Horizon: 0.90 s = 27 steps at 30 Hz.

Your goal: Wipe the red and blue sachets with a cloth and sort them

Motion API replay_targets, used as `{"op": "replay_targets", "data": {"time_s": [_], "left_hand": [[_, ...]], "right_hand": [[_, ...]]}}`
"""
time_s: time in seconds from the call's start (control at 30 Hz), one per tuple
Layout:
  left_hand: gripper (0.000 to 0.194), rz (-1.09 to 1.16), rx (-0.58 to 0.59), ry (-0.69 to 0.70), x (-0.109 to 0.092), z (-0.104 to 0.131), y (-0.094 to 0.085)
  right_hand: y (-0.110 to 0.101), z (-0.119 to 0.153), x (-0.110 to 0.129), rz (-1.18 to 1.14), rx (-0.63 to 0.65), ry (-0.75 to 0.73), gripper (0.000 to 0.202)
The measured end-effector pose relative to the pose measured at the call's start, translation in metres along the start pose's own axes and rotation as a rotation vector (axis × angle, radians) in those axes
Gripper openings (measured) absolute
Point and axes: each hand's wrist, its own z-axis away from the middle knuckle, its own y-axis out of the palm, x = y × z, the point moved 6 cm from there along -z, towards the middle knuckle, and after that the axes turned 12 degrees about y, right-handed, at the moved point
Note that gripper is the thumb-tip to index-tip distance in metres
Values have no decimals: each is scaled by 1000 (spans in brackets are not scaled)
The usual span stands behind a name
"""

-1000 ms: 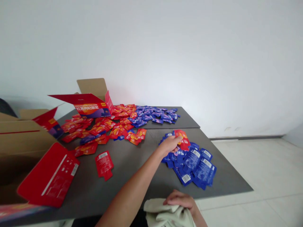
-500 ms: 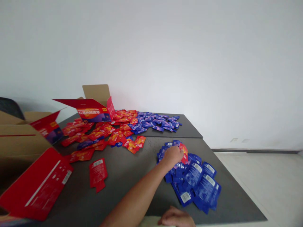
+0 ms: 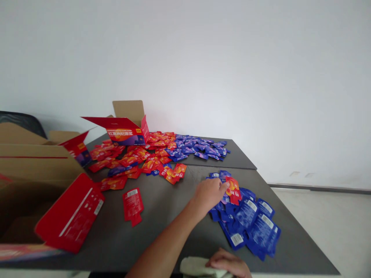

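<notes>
My left hand (image 3: 211,193) reaches across the table, its fingers closed on the edge of a red sachet (image 3: 232,192) with orange fruit printed on it. The red sachet is over a heap of blue sachets (image 3: 247,212), several of them lying barcode side up. Low at the table's front edge, my right hand (image 3: 228,263) has curled fingers on a pale cloth (image 3: 199,266); its palm is hidden. Left of my left forearm lies a red sachet, barcode up (image 3: 133,204).
An open carton (image 3: 78,216) with red flaps stands at the left. Behind it, another open carton (image 3: 124,135) sits among loose red sachets (image 3: 139,156). More blue sachets (image 3: 199,146) lie along the back of the dark table (image 3: 171,208), near the wall.
The view has shifted, so the table's contents appear further right. My left hand has drawn back slightly from the blue heap, showing more of the red sachet. More pale cloth shows by my right hand.
</notes>
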Motion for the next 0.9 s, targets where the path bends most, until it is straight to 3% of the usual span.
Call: {"op": "replay_targets", "data": {"time_s": [0.17, 0.3, 0.4, 0.53, 0.63, 0.73, 0.9], "left_hand": [[47, 114, -80, 15, 33, 73, -47], [32, 122, -126, 12, 55, 104, -51], [26, 44, -83, 150, 39, 87, -30], [19, 9, -20, 335, -2, 31, 16], [34, -53, 29, 438, -26, -7, 48], [46, -128, 58, 464, -33, -30, 70], [47, -213, 122, 458, -27, -48, 87]], "right_hand": [[0, 9, -20, -3, -40, 27, 44], [0, 10, -21, 18, -67, 42, 40], [-2, 8, -17, 36, -104, 123, 41], [-2, 5, -16, 41, -60, 189, 44], [-1, 3, -17, 31, -12, 156, 51], [-1, 3, -16, -13, 46, 93, 52], [1, 3, -14, -63, 139, -3, 55]]}}
